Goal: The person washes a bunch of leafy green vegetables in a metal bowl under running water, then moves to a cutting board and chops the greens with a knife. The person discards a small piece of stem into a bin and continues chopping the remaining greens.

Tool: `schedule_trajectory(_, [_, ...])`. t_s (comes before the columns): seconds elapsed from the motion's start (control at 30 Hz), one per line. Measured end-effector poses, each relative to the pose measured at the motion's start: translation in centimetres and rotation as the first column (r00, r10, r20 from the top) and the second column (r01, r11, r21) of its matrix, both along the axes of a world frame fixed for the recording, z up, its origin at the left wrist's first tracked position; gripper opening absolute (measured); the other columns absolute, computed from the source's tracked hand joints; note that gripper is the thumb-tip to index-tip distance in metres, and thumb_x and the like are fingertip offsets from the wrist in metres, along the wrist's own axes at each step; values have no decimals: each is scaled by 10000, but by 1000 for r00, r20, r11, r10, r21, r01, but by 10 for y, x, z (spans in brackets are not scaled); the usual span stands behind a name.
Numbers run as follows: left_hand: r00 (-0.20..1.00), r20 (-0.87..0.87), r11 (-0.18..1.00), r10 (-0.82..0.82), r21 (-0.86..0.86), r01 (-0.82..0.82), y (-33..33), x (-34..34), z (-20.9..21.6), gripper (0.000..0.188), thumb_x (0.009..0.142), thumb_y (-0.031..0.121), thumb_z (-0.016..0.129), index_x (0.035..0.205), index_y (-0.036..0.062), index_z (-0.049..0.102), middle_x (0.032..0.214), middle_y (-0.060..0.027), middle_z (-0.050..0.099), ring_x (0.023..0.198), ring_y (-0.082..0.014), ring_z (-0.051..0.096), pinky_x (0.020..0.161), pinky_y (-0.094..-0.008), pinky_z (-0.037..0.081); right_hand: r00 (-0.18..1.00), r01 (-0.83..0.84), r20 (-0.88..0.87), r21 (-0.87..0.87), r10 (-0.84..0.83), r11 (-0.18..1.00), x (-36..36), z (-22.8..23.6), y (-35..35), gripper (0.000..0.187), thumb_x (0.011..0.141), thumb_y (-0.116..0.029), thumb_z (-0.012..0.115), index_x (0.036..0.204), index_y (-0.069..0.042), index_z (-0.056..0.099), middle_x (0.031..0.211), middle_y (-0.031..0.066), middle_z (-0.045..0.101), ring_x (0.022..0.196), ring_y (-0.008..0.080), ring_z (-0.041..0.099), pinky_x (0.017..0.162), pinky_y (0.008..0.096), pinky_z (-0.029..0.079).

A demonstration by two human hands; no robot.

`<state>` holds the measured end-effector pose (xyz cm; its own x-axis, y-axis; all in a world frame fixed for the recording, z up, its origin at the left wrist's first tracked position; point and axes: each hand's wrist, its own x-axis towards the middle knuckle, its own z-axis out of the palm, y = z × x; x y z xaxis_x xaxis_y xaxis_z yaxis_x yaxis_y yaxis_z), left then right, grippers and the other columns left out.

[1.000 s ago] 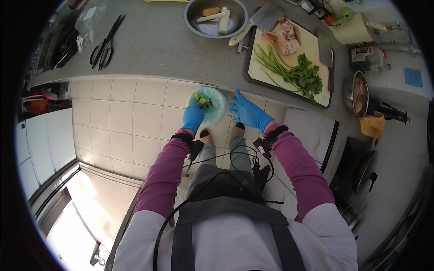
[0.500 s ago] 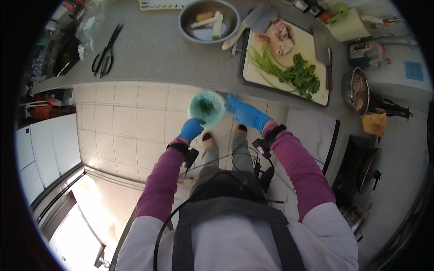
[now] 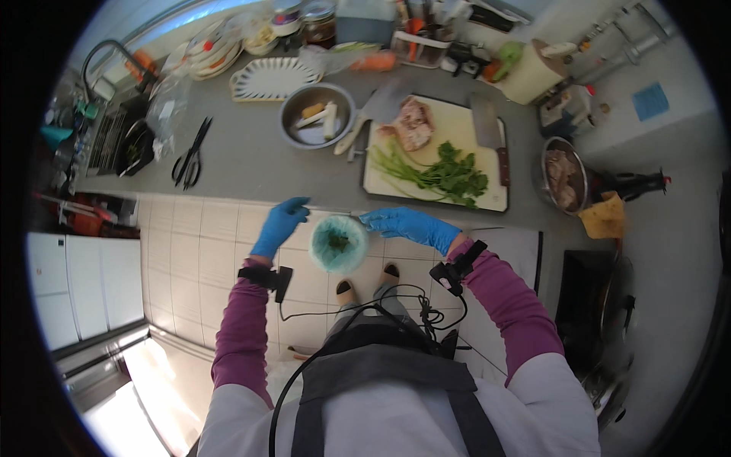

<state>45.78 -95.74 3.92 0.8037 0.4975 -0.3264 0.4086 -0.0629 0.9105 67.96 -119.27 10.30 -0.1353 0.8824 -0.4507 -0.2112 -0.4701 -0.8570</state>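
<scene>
A small bin lined with a pale teal bag (image 3: 319,257) stands on the floor in front of the counter, with green scraps (image 3: 338,241) inside. My left hand (image 3: 281,227), in a blue glove, is held to the bin's left, empty, its fingers apart. On the other side my gloved right hand (image 3: 411,226) stretches its fingers toward the bin's rim, holding nothing. Beyond it lies a cutting board (image 3: 381,185) bearing leafy green herbs (image 3: 449,175), a piece of raw poultry (image 3: 416,124) and a knife (image 3: 487,126). A cleaver (image 3: 378,110) rests at the board's left edge.
Along the grey counter (image 3: 244,156) are black scissors (image 3: 192,154), a metal bowl (image 3: 285,126) of cut pieces, and a white scalloped tray (image 3: 266,78). At right stands a metal bowl of meat (image 3: 562,179) beside a yellow cloth (image 3: 604,217). A sink tap (image 3: 106,46) is far left.
My left hand has let go of the bin's rim and moved left and up. My right hand stays right of the bin. The view has tilted, showing more of the counter's back.
</scene>
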Motion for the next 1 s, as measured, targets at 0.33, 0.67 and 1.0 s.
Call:
schedule_trajectory(0.33, [986, 72, 985, 147, 84, -153, -1, 73, 41, 284, 890, 163, 557, 1150, 60, 604, 912, -64, 666, 733, -119, 618, 637, -228, 458, 689, 697, 179, 104, -703, 710, 143, -1, -113, 327, 862, -115, 559, 1178, -32, 567, 1107, 75, 613, 997, 175, 593, 835, 272, 469])
schedule_trajectory(0.67, [984, -149, 965, 95, 258, -54, -45, 129, -27, 307, 855, 189, 552, 1093, 7, 613, 954, -148, 663, 849, -218, 645, 728, -311, 499, 167, 825, 782, 222, -600, 519, 250, -103, -182, 374, 722, -179, 611, 1014, 54, 591, 890, 227, 633, 819, 317, 625, 724, 395, 471])
schedule_trajectory(1.0, [979, -150, 783, 139, 622, -16, -53, 173, -39, 355, 832, 141, 461, 1151, 39, 579, 938, -256, 624, 883, -405, 602, 779, -444, 476, 497, 837, 409, 6, -765, 547, 245, -80, -190, 289, 741, -227, 551, 874, 28, 572, 768, 96, 571, 687, 223, 516, 653, 334, 424])
